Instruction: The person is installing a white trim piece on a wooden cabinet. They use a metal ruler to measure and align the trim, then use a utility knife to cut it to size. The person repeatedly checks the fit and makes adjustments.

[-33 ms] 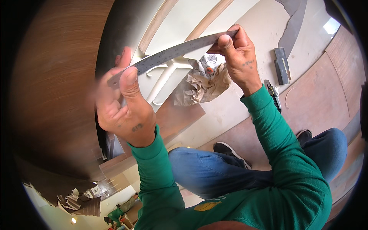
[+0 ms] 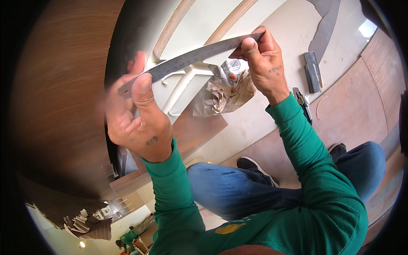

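Note:
A grey steel ruler (image 2: 191, 55) spans between my hands, looking curved. My left hand (image 2: 140, 119) grips its lower left end, thumb on the face, with some fingertips raised behind it. My right hand (image 2: 265, 68) pinches the upper right end between thumb and fingers. Behind the ruler lie pale wooden strips (image 2: 229, 21) and white slender pieces (image 2: 182, 89). Crumpled brown paper (image 2: 225, 97) with a printed white wrapper sits below its middle.
A brown wood panel (image 2: 59, 76) fills the left side. A dark grey block (image 2: 311, 74) and utility knife (image 2: 302, 104) lie at right, on pale boards. My bent legs (image 2: 238, 191) are below. Another person (image 2: 129, 238) bends over in the lower left distance.

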